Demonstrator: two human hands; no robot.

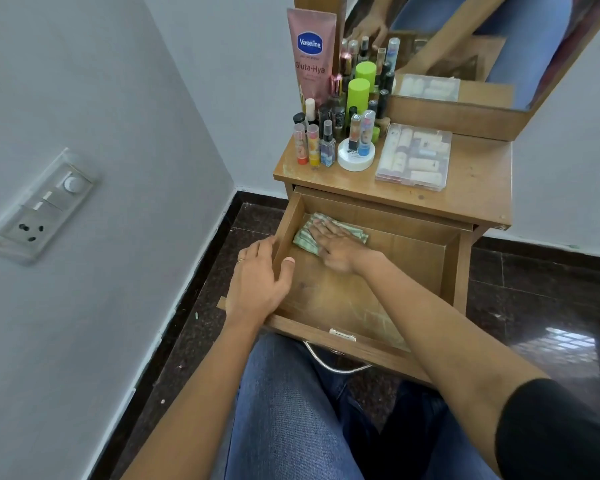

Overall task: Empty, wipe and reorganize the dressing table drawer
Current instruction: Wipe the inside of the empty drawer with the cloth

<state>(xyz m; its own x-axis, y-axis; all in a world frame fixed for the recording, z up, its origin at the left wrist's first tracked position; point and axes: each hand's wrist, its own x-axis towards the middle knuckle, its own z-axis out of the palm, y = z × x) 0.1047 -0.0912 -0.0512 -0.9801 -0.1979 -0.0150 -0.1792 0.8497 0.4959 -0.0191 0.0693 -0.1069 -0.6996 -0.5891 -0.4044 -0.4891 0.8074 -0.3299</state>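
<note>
The open drawer (378, 271) has a folded striped cloth (303, 239) in its far left corner; the right hand (336, 245) presses it down with straight fingers; the left hand (260, 278) grips the drawer's left wall, thumb inside; bottles (326, 133) crowd the surface (475, 174) above.

This was a room in a home, a dressing corner. A small wooden dressing table (478, 218) stood under a mirror (465, 64), its worktop (475, 174) crowded with cosmetic bottles (326, 147) and a pink Vaseline tube (310, 50). Beside it were a painted wall (84, 81) with a switchboard (39, 206) and a dark polished floor (534, 289).
</note>
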